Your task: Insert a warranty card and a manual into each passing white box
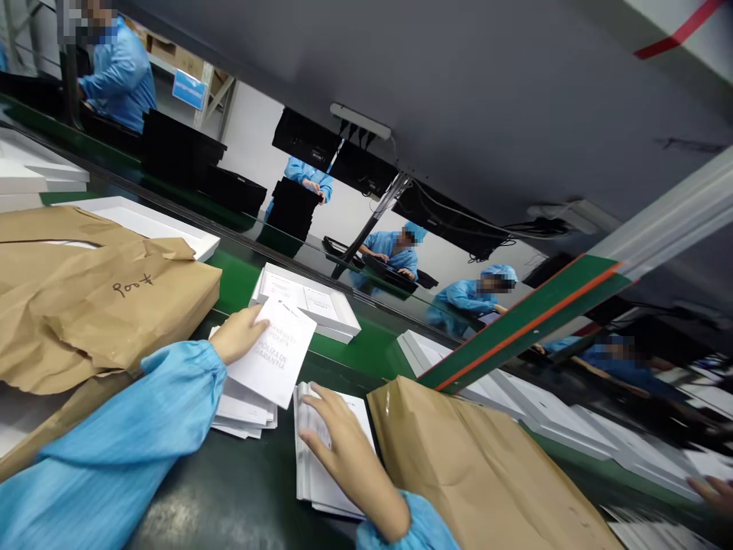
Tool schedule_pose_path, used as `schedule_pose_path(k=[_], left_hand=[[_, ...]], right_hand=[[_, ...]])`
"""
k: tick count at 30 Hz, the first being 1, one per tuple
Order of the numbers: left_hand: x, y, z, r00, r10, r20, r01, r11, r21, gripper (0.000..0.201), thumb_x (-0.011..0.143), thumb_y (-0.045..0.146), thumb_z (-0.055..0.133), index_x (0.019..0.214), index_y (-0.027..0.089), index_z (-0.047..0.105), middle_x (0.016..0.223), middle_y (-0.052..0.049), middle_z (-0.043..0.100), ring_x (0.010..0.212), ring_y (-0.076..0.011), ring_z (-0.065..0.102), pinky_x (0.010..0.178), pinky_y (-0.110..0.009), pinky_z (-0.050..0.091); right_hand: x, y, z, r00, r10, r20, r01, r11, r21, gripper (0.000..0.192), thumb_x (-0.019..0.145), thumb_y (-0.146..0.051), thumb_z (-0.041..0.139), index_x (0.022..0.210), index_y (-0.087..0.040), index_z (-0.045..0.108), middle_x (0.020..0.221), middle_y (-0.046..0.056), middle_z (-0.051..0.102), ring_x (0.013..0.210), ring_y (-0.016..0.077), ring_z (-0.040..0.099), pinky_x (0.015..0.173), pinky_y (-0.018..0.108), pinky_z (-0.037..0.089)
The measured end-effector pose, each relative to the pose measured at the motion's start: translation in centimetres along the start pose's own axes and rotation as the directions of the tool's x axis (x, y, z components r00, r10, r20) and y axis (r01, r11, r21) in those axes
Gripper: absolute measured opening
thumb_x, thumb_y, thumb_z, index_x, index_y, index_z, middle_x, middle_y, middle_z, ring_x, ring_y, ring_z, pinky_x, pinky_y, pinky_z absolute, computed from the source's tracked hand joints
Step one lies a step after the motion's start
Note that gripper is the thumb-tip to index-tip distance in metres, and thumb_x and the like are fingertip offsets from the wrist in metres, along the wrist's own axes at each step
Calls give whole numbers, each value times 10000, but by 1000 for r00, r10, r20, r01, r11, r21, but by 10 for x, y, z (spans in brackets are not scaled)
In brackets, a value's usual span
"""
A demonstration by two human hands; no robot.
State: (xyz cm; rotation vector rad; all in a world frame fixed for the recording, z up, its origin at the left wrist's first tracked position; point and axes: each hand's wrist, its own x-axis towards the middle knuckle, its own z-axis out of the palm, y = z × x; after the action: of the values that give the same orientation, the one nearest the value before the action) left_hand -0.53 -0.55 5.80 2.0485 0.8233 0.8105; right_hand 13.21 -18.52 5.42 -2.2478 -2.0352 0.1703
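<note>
**Warranty leaflets sorted at the line's edge**

Blue sleeves (108,451) of thin, crinkled fabric fill the bottom of the view as I work at a dark green bench (240,489). My left hand (240,334) pinches a white leaflet (273,353) by its edge, thumb on top, holding it tilted above a loose stack of white sheets (243,412). Grey print on the leaflet reads "PÓLIZA DE GARANTÍA"; the smaller lines above it are too blurred to read. My right hand (343,451) lies flat, fingers spread and slightly bent, on a second stack of white booklets (321,473) just beside the first; it grips nothing. Creased brown paper wrapping (85,305) at left bears a handwritten mark, seemingly "foot" or "1007" upside down. Another brown paper bundle (481,473) sits at right, touching the booklets. Beyond the leaflet, a shallow white tray (321,305) rests on the green conveyor (372,344). Other workers in blue coats (463,302) stand along the far side.
</note>
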Motion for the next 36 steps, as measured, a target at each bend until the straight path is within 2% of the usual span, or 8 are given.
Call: schedule_pose_path(k=[5, 9, 13, 18, 22, 26, 30, 36], left_hand=[[12, -28, 32, 986, -168, 17, 156, 866, -476, 372, 683, 312, 388, 974, 109, 500, 888, -85, 615, 872, -234, 540, 696, -314, 417], [10, -29, 43, 974, -222, 42, 201, 766, -610, 383, 662, 307, 424, 983, 109, 493, 818, -69, 634, 826, -225, 558, 688, -323, 422], [9, -26, 42, 970, -236, 62, 219, 735, -641, 389, 649, 306, 439, 978, 106, 495, 811, -72, 634, 782, -225, 571, 682, -339, 421], [9, -27, 42, 970, -231, 73, 222, 731, -645, 392, 634, 316, 454, 961, 106, 505, 806, -72, 635, 792, -233, 567, 692, -349, 415], [9, -28, 43, 974, -216, 71, 210, 735, -645, 392, 640, 315, 443, 966, 105, 500, 812, -74, 633, 790, -229, 568, 694, -348, 415], [10, -30, 44, 977, -203, 66, 198, 746, -636, 385, 645, 317, 439, 961, 104, 501, 825, -81, 629, 818, -236, 559, 694, -349, 414], [11, -33, 45, 979, -198, 54, 188, 757, -626, 371, 645, 319, 442, 946, 113, 509, 826, -76, 629, 902, -246, 525, 712, -345, 410], [10, -32, 44, 977, -199, 80, 204, 756, -621, 370, 648, 323, 438, 947, 116, 505, 805, -71, 634, 949, -253, 498, 722, -353, 409]], right_hand=[[-30, 15, -1, 939, 244, 243, -180, 949, -259, 780, 518, -387, 652, 1184, -121, 345, 1280, 148, 251, 1164, 309, 186, 918, 496, 187], [-43, 16, 3, 933, 248, 262, -150, 927, -343, 609, 609, -309, 587, 1155, -127, 388, 1247, 149, 315, 1133, 284, 277, 915, 474, 222], [-47, 14, -1, 958, 156, 241, -63, 933, -356, 453, 660, -239, 528, 1093, -122, 460, 1182, 154, 413, 1066, 267, 387, 874, 407, 330], [-52, 12, 6, 984, 25, 176, 61, 880, -470, 643, 626, -48, 457, 1212, -253, 287, 1085, 122, 516, 941, 244, 508, 660, 326, 487], [-53, 11, 11, 980, -3, 198, 108, 846, -522, 565, 584, 31, 422, 1062, -267, 460, 1018, 82, 564, 834, 223, 566, 595, 282, 500], [-55, 10, 12, 987, -88, 132, 138, 884, -447, 375, 684, -143, 482, 1049, -228, 462, 954, 64, 587, 757, 187, 581, 600, 254, 498], [-60, 10, 24, 990, -138, -18, 112, 866, -488, 585, 612, -297, 584, 1146, -330, 346, 861, 58, 573, 714, 225, 567, 399, 243, 473], [-68, 28, 32, 964, -178, -196, 101, 932, -349, 368, 725, -319, 422, 1049, -489, 382, 846, -6, 571, 691, 161, 559, 384, 193, 433]])
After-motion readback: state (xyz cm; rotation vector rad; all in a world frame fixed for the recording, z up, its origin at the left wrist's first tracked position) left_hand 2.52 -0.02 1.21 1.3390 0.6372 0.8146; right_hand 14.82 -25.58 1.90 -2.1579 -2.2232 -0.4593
